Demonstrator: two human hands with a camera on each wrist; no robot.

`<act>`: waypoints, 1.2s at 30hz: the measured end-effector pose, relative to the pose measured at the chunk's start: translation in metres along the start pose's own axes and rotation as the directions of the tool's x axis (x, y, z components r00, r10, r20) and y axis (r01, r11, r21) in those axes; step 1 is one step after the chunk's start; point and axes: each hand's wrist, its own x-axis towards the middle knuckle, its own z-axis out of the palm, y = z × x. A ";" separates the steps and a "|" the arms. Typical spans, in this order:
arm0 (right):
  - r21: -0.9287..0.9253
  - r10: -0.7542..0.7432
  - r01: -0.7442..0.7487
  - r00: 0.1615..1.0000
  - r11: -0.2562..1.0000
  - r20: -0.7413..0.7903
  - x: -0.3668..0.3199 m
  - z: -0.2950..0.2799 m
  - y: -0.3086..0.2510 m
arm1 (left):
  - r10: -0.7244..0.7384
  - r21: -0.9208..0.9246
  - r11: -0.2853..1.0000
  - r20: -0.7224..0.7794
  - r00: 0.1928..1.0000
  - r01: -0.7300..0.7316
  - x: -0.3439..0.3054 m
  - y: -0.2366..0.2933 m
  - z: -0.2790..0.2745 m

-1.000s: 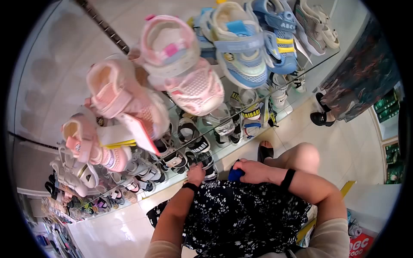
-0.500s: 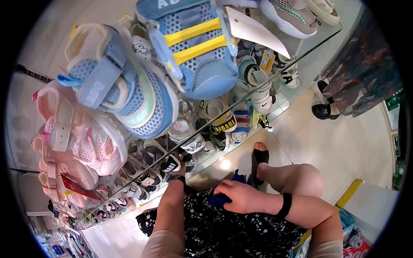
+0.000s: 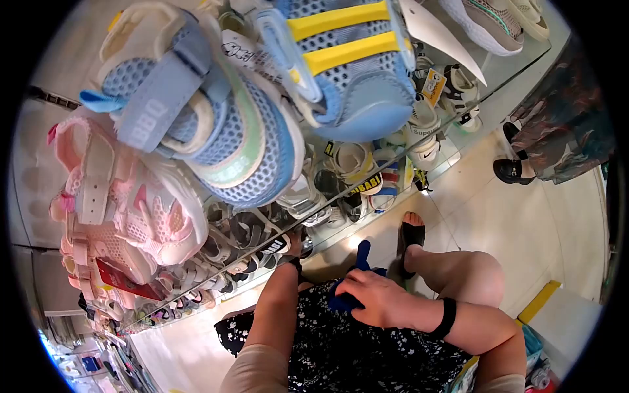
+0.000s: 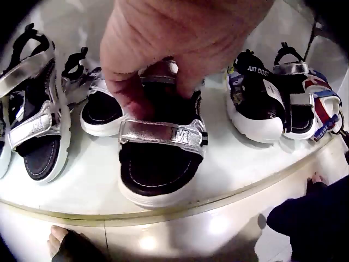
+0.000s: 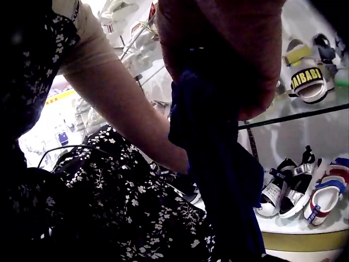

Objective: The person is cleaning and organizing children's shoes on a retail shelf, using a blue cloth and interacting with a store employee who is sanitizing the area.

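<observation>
On the low shelf, my left hand (image 4: 174, 43) reaches down into a black sandal with silver straps (image 4: 161, 136). Its thumb and fingers pinch the sandal behind the front strap, and the sandal's heel is hidden beneath the hand. In the head view, the glass shelf and shoes partly hide this hand. My right hand (image 3: 377, 298) grips a bunched dark blue cloth (image 3: 362, 254) above the lap. In the right wrist view the cloth (image 5: 218, 174) hangs down from the fingers.
Blue mesh shoes (image 3: 216, 131) and pink shoes (image 3: 157, 223) crowd the glass shelf above the hands. More sandals (image 4: 41, 120) flank the held one. Another person's skirt (image 3: 570, 124) and black shoes (image 3: 513, 171) are at the right. A white box with a yellow edge (image 3: 540, 298) stands behind my right arm.
My left hand has moved in under the glass shelf, among the lower sandals. The right hand has drawn back over the lap with the cloth. The head view has shifted closer to the blue shoes.
</observation>
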 end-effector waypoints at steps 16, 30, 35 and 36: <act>0.001 0.008 -0.008 1.000 1.000 -0.018 0.018 0.008 -0.002 | -0.529 -0.102 0.810 0.298 0.794 0.578 -0.012 0.013 -0.056; -0.024 -0.014 0.012 0.999 1.000 -0.048 0.015 0.003 -0.003 | -0.487 -0.265 0.849 -0.058 0.872 0.457 -0.001 0.013 -0.053; -0.025 0.002 -0.003 1.000 1.000 -0.031 0.016 0.004 -0.003 | -0.482 -0.375 0.829 -0.102 0.870 0.415 -0.004 0.028 -0.077; -0.024 0.005 -0.006 1.000 1.000 -0.031 0.016 0.004 -0.002 | -0.428 -0.397 0.832 -0.013 0.903 0.389 -0.018 0.010 -0.050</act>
